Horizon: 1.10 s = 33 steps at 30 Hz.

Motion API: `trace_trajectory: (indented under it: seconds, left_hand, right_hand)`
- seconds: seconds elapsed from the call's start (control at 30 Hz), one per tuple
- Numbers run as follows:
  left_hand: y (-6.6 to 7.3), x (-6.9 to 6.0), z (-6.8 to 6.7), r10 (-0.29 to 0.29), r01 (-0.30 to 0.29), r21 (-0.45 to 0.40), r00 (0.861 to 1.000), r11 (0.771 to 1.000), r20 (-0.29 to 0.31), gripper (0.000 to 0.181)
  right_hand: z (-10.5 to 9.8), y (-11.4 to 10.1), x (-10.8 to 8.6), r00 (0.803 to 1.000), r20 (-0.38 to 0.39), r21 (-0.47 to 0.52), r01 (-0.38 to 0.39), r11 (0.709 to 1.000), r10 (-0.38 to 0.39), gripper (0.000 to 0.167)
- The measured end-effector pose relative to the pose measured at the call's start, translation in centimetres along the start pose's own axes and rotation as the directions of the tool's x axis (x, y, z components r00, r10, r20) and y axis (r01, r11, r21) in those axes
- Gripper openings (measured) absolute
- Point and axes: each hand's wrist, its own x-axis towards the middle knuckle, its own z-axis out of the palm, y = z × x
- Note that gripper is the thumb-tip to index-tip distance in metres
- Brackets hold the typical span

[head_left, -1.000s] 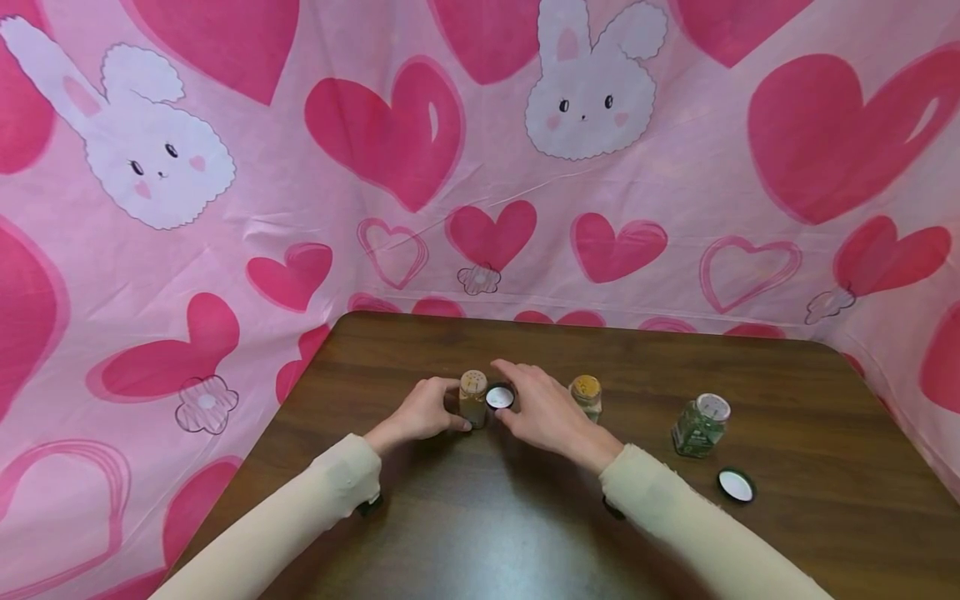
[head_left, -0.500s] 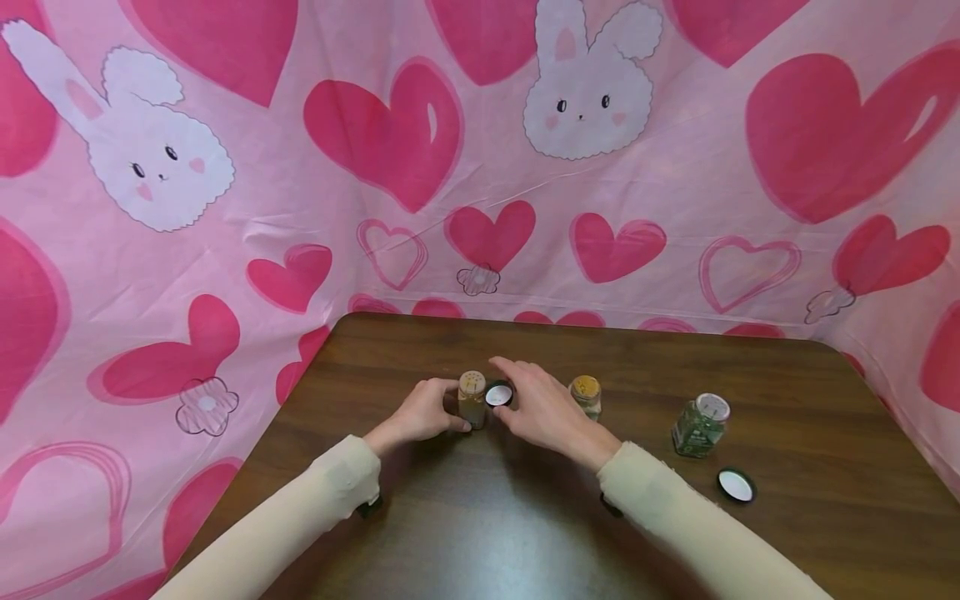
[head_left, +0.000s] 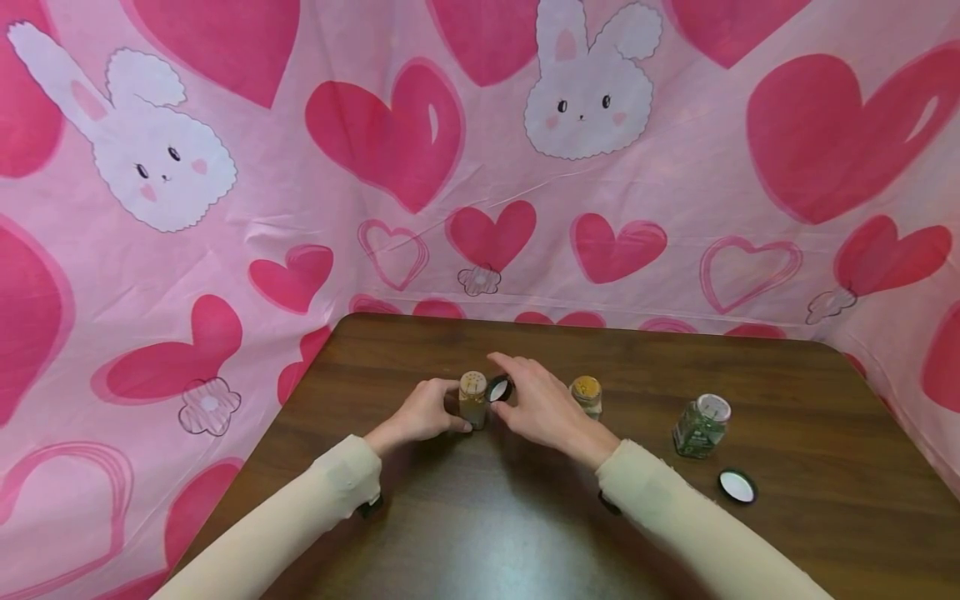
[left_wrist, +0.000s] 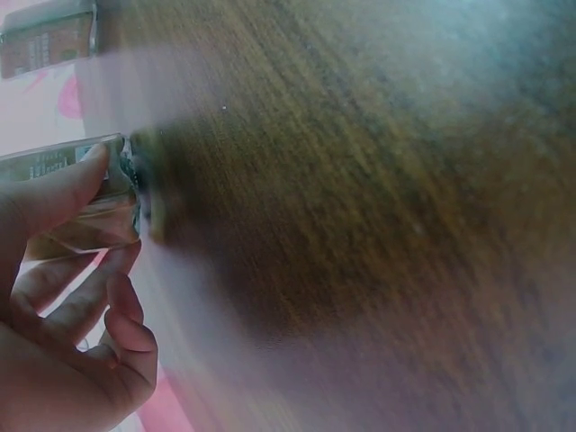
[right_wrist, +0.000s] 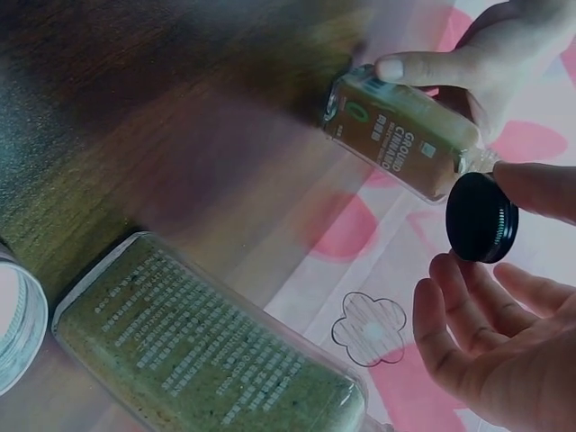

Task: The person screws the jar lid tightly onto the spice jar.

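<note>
Black screw lid (head_left: 498, 389), beside the perforated top of the ground cinnamon jar (head_left: 473, 412): tilting. Compared with a second ago, its white inner face is narrowing from a broad, near-round disc to a slimmer, slanted oval, and more of its dark rim is coming into sight. Position: rising slightly in the head view, drawing closer to level with the jar's top. Right hand (head_left: 537, 406), pinching the lid: edging slightly toward the jar, the forefinger and thumb tips both shifting a little jarward. Timing: most of the tilt is appearing within the last half second.
</note>
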Motion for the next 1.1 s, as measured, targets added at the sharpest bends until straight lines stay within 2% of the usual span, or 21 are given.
trace_trajectory:
  seconds: [0.23, 0.33, 0.37, 0.4, 0.47, 0.53, 0.57, 0.6, 0.63, 0.7, 0.9, 1.0, 1.1]
  left_hand:
    - [-0.2, 0.1, 0.0, 0.020, -0.020, 0.008, 1.000, 1.000, 0.009, 0.047]
    - [-0.7, 0.2, -0.1, 0.056, -0.056, 0.001, 0.998, 0.998, 0.017, 0.048]
    - [-1.8, 0.5, 0.2, 0.089, -0.089, -0.001, 0.996, 0.996, 0.018, 0.049]
    - [-2.1, 0.6, 0.2, 0.100, -0.099, -0.005, 0.995, 0.995, 0.021, 0.049]
    - [-3.7, 1.2, 0.7, 0.134, -0.134, 0.003, 0.991, 0.991, 0.020, 0.050]
    - [-4.1, 1.4, 0.7, 0.147, -0.147, -0.003, 0.989, 0.989, 0.021, 0.049]
    - [-4.1, 1.4, 0.7, 0.144, -0.143, -0.011, 0.989, 0.990, 0.020, 0.049]
    - [-3.2, 1.1, 0.4, 0.123, -0.123, -0.017, 0.992, 0.992, 0.022, 0.048]
    - [-3.2, 1.1, 0.4, 0.130, -0.130, -0.011, 0.991, 0.991, 0.019, 0.048]
    - [-1.6, 0.5, -0.1, 0.103, -0.103, -0.024, 0.994, 0.994, 0.019, 0.046]
    - [-0.1, 0.0, -0.2, 0.031, -0.031, 0.002, 0.999, 1.000, 0.012, 0.045]
    - [-0.5, 0.1, -0.2, 0.058, -0.058, -0.008, 0.998, 0.998, 0.020, 0.046]
    - [-2.5, 0.7, 0.2, 0.094, -0.093, -0.023, 0.995, 0.995, 0.022, 0.047]
  right_hand:
    - [0.0, -0.3, 0.2, 1.000, -0.018, 0.051, -0.008, 0.999, 0.009, 0.065]
    - [0.1, -0.5, 0.4, 0.999, -0.030, 0.086, -0.016, 0.996, 0.019, 0.058]
    - [0.1, -0.5, 0.4, 0.999, -0.032, 0.099, -0.022, 0.995, 0.025, 0.056]
    - [0.2, -0.6, 0.4, 0.999, -0.035, 0.114, -0.025, 0.993, 0.029, 0.053]
    - [0.3, -0.6, 0.5, 0.999, -0.042, 0.139, -0.029, 0.990, 0.035, 0.050]
    - [0.3, -0.7, 0.6, 0.998, -0.051, 0.159, -0.028, 0.987, 0.037, 0.048]
    - [0.3, -0.7, 0.6, 0.998, -0.052, 0.166, -0.029, 0.986, 0.039, 0.047]
    - [0.3, -0.7, 0.6, 0.998, -0.054, 0.172, -0.028, 0.985, 0.038, 0.047]
    - [0.4, -0.6, 0.6, 0.998, -0.055, 0.178, -0.027, 0.984, 0.037, 0.046]
    - [0.4, -0.6, 0.7, 0.998, -0.056, 0.189, -0.025, 0.982, 0.037, 0.046]
    - [0.5, -0.7, 0.7, 0.997, -0.068, 0.205, -0.024, 0.978, 0.039, 0.045]
    - [0.6, -0.7, 0.8, 0.997, -0.070, 0.208, -0.025, 0.978, 0.040, 0.044]
    - [0.7, -0.6, 0.9, 0.997, -0.069, 0.216, -0.023, 0.976, 0.039, 0.043]
